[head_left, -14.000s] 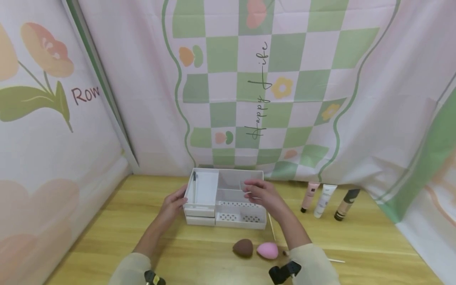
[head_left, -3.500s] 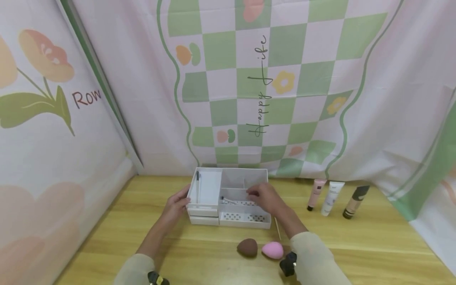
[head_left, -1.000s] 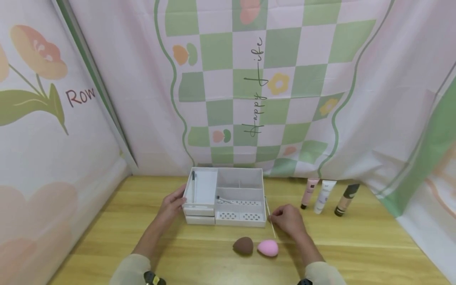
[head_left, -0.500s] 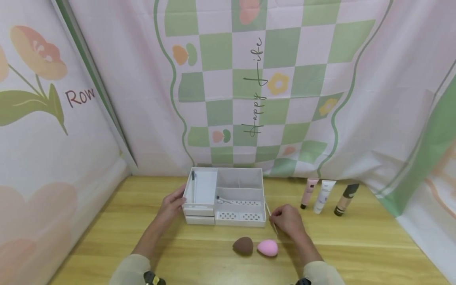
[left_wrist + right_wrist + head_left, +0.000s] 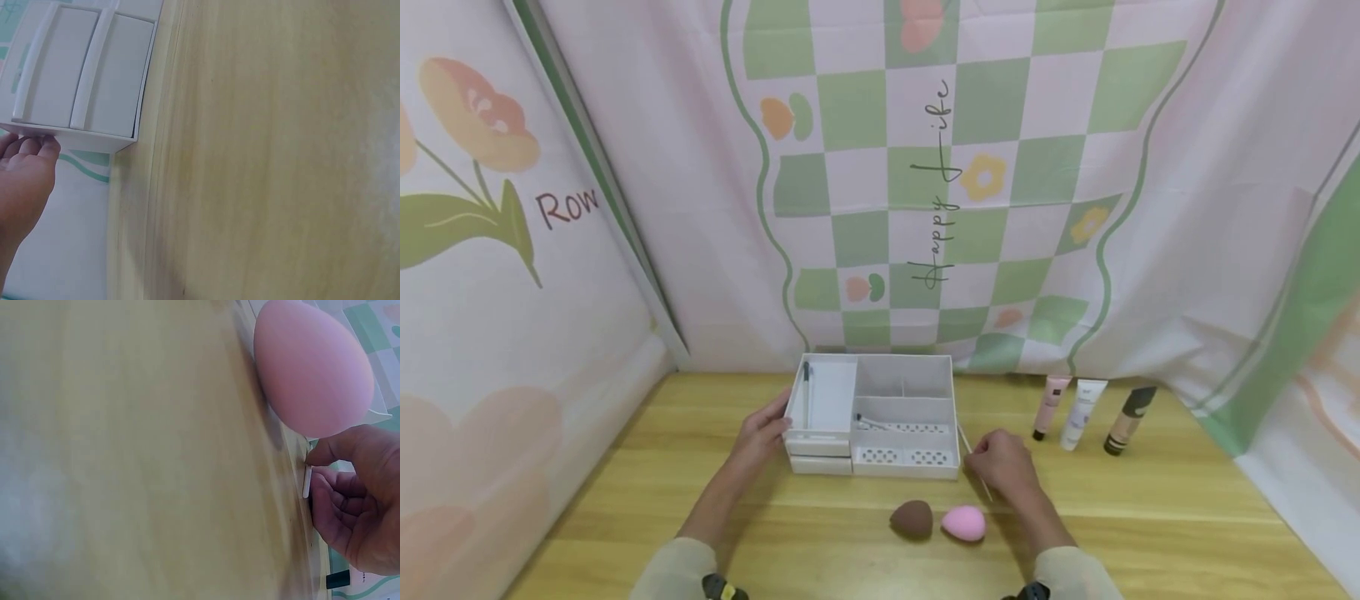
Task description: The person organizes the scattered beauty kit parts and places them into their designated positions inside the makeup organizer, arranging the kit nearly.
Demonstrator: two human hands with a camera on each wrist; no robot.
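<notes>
A white organizer (image 5: 906,477) stands at the back of the table. My left hand (image 5: 763,432) rests against its left side; in the left wrist view those fingers (image 5: 50,149) press the side wall beside two drawers (image 5: 115,75). To the organizer's right, my right hand (image 5: 1003,461) pinches a thin pale stick (image 5: 986,487), like a brush handle, between thumb and finger; its far end lies close along the organizer's side. One makeup brush (image 5: 806,387) leans in the left tray, and another brush (image 5: 872,422) lies in the middle compartment.
A brown makeup sponge (image 5: 912,519) and a pink sponge (image 5: 964,523) sit in front of the organizer. Off to the right stand a pink tube (image 5: 1051,408), a white tube (image 5: 1082,414) and a foundation bottle (image 5: 1129,421). Printed curtains rise behind the table.
Since 3.5 s ago my right hand has left the organizer for the stick beside it. In the last second the stick's near end swings slightly rightward. The middle-compartment brush was absent 14 s ago.
</notes>
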